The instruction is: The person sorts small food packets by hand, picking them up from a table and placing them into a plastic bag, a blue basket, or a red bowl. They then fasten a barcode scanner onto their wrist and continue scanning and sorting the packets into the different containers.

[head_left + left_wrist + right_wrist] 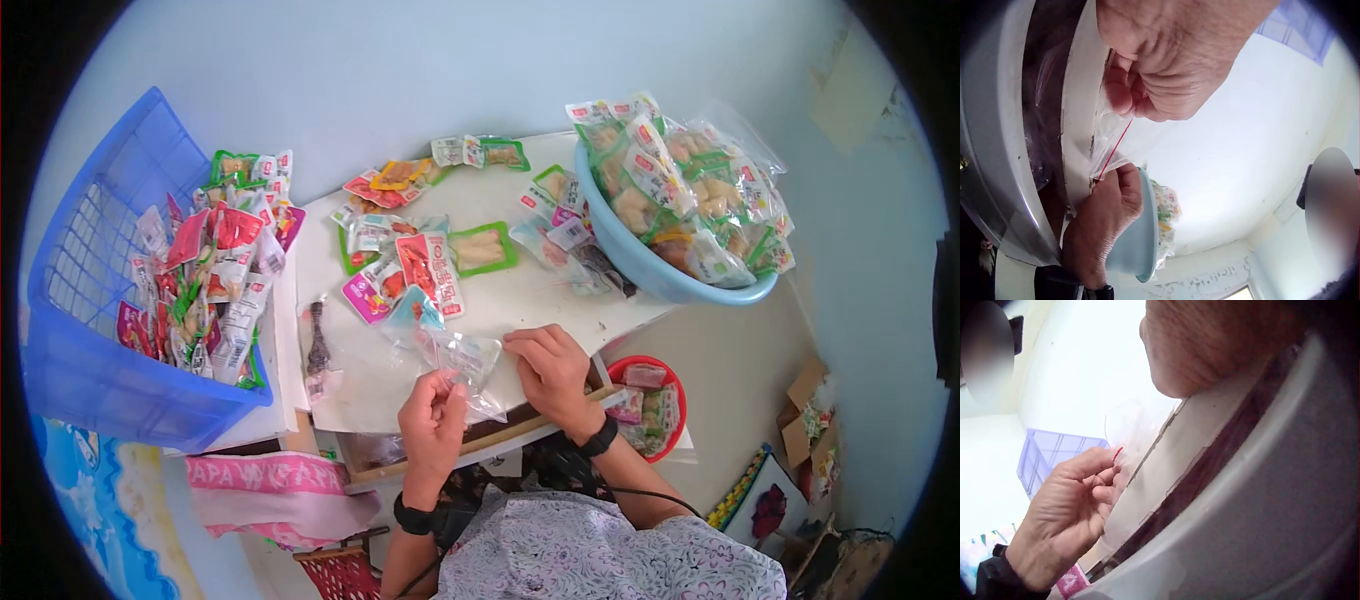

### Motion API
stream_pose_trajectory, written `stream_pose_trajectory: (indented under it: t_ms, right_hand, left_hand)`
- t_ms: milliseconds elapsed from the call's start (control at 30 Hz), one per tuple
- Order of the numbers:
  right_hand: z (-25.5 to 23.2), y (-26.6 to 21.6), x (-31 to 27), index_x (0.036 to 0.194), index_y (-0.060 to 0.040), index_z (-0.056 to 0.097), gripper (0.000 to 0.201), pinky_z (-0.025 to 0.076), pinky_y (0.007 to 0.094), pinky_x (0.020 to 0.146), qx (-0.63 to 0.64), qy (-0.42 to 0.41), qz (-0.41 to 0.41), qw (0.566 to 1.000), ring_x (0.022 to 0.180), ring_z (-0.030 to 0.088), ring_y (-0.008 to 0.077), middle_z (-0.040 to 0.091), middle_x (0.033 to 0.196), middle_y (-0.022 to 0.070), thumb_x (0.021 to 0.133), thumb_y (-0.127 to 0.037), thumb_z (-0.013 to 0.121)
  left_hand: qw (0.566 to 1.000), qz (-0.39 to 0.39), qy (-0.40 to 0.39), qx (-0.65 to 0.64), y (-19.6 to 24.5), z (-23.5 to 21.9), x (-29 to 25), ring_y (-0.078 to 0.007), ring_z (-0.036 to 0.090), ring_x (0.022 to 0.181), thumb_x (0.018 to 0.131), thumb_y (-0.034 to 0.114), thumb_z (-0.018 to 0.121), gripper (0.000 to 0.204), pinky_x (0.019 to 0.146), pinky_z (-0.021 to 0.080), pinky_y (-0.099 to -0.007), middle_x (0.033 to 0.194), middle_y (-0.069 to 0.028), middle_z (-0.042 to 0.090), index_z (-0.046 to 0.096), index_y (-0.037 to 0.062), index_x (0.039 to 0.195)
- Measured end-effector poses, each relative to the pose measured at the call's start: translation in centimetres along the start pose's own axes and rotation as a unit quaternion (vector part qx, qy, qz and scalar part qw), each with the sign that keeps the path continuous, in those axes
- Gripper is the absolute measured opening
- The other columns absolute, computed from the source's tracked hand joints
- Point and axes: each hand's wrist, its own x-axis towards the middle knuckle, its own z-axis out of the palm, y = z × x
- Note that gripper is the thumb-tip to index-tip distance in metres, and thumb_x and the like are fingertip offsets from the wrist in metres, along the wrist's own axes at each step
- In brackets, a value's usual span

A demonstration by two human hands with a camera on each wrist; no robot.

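Observation:
A clear zip bag (468,362) with a red line along its closure stretches between the two hands at the table's front edge. My left hand (436,412) pinches one end of the bag between thumb and fingers. At the other end of the red line, curled fingers of my right hand (552,372) grip the bag's edge, as the left wrist view shows; its fingertips are partly hidden. Just beyond the bag lie a small blue-and-clear packet (413,315) and a red-and-white snack packet (430,275).
A blue basket (150,390) full of snack packets stands at left. At the back right, a light-blue basin (690,290) holds several filled clear bags. More packets (483,248) lie on the white table (540,300). Below it are an open drawer (490,437) and a red basin (683,400).

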Motion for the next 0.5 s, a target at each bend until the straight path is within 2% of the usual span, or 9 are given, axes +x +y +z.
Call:
stream_pose_trajectory:
  t_ms: [67,267,367,500]
  right_hand:
    - [-0.06,-0.02,-0.08,0.093,-0.0061,0.071,0.024,0.055,0.0368,0.074,0.001,0.0,0.003,1.0,0.085,0.067,0.0273,0.075,0.098,0.005,0.074,0.009,0.067]
    - [-0.21,0.02,-0.11,0.092,-0.0064,0.071,0.025,0.055,0.0365,0.074,0.009,0.01,0.0,1.0,0.085,0.068,0.0269,0.075,0.098,0.0045,0.073,0.009,0.067]
    - [-0.16,0.08,-0.23,0.092,-0.0065,0.072,0.025,0.055,0.0364,0.075,0.007,0.012,-0.001,1.0,0.086,0.068,0.0268,0.075,0.098,0.0044,0.072,0.009,0.067]
    - [0.02,0.45,-0.46,0.093,-0.0082,0.07,0.027,0.054,0.0367,0.073,0.009,0.015,-0.009,1.0,0.085,0.066,0.0256,0.073,0.099,0.0023,0.07,0.006,0.069]
  left_hand:
    - [1.0,0.003,0.015,-0.018,0.29,0.32,0.08,-0.0034,0.054,0.064,0.099,0.004,0.064,0.017,0.053,0.05,-0.0216,0.083,0.0006,0.058,0.063,-0.0026,0.115]
    - [0.996,0.009,0.019,-0.086,-0.1,-0.39,0.8,-0.0063,0.057,0.069,0.1,0.005,0.064,0.025,0.058,0.052,-0.0212,0.089,-0.0024,0.061,0.059,-0.0017,0.124]
    - [0.996,0.001,0.031,-0.084,-0.05,0.14,0.59,-0.007,0.059,0.072,0.1,0.005,0.065,0.034,0.061,0.054,-0.022,0.09,-0.0023,0.061,0.056,-0.0023,0.132]
    - [0.999,0.01,0.005,-0.034,0.3,0.35,0.22,-0.0078,0.061,0.08,0.099,0.007,0.067,0.041,0.065,0.057,-0.0239,0.095,-0.004,0.062,0.053,-0.0043,0.135]
